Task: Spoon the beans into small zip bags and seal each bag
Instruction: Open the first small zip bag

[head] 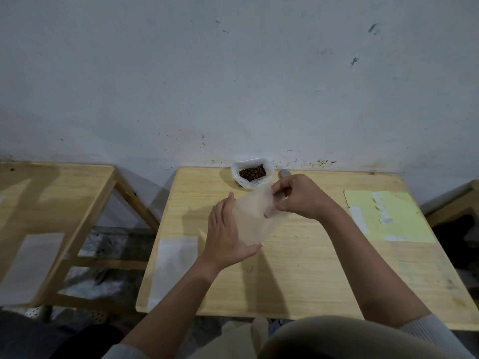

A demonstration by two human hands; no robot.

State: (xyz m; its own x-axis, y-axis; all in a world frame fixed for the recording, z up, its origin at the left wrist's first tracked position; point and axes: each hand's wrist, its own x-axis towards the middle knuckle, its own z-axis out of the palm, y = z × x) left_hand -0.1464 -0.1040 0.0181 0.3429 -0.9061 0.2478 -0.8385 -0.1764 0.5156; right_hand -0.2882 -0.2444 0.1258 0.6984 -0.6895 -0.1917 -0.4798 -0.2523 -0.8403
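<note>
A translucent zip bag (pixel 255 218) is held above the middle of the wooden table (pixel 305 275). My left hand (pixel 225 234) cups its left side and bottom edge. My right hand (pixel 298 196) pinches its top right corner, fingers closed on the plastic. The bag looks empty. Brown beans (pixel 252 172) lie in an open white plastic bag (pixel 239 177) at the table's far edge, against the wall. A small grey object (pixel 284 173), partly hidden behind my right hand, sits right of the beans. I cannot tell whether it is the spoon.
A stack of flat empty bags (pixel 172 268) lies at the table's near left. A pale yellow sheet (pixel 388 216) with white pieces on it lies at the right. A second wooden table (pixel 51 203) with another flat bag (pixel 31 265) stands to the left, across a gap.
</note>
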